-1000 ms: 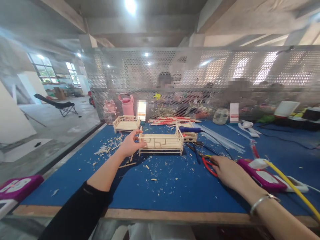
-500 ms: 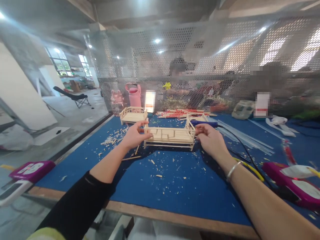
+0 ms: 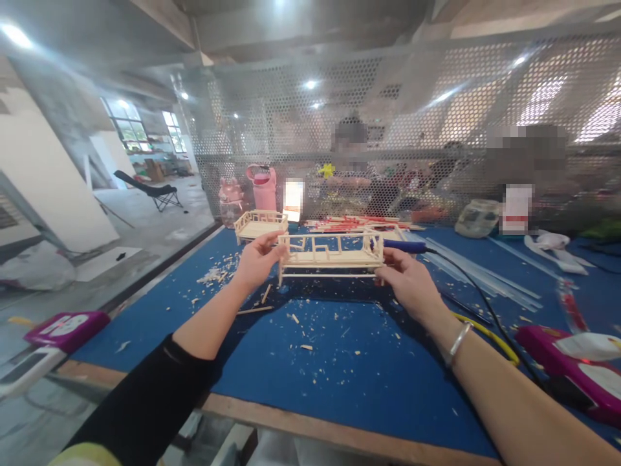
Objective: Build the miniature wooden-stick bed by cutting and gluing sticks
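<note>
In the head view a miniature wooden bench-like frame (image 3: 334, 264), built of thin pale sticks with a slatted base and railings, is held upright above the blue mat. My left hand (image 3: 259, 260) pinches its left end between thumb and fingers. At the opposite end, my right hand (image 3: 410, 281) grips the lower right corner, with some fingertips hidden behind it. A blue-handled corded tool (image 3: 405, 246) lies just behind my right fingers. A second, similar stick model (image 3: 259, 226) stands behind my left hand.
Red and pale sticks (image 3: 349, 224) lie at the back before a perforated metal screen (image 3: 272, 116). Clear glue-like rods (image 3: 485, 272) rest at right. Wood chips dot the blue mat (image 3: 339, 369). Purple devices sit at both sides (image 3: 68, 327). A pink bottle (image 3: 262, 188) stands behind.
The held frame has tilted, so its railings stand higher and more of its inside shows. My right hand has closed in on its right corner. The whole view has shifted slightly.
</note>
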### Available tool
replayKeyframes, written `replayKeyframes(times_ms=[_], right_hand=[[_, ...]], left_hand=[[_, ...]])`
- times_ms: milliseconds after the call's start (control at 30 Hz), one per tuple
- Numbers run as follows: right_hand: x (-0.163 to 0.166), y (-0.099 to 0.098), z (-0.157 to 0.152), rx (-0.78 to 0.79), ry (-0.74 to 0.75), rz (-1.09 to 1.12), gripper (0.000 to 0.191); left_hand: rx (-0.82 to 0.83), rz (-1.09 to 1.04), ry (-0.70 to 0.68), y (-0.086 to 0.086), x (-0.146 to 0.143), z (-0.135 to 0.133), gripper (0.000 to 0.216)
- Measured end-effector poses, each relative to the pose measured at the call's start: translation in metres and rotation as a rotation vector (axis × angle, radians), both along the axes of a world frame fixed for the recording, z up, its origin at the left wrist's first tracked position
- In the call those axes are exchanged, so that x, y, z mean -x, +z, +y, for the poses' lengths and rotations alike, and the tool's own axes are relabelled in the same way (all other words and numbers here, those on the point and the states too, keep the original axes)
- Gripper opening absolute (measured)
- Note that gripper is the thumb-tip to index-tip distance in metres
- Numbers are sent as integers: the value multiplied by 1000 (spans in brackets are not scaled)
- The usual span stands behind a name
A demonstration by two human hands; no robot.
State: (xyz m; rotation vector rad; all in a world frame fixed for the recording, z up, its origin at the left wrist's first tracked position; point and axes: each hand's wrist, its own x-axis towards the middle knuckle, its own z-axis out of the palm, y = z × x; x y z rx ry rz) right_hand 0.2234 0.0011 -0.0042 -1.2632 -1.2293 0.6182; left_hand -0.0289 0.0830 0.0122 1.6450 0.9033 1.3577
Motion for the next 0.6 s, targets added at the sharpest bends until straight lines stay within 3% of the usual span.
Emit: replayKeyframes(times_ms=[133, 600], right_hand=[[5, 6, -5, 43, 15, 23, 34], [2, -1, -1, 108, 84, -60, 38]], left_hand=[[84, -184, 43, 1, -2, 1, 59], [96, -309, -30, -6, -6, 2, 42]])
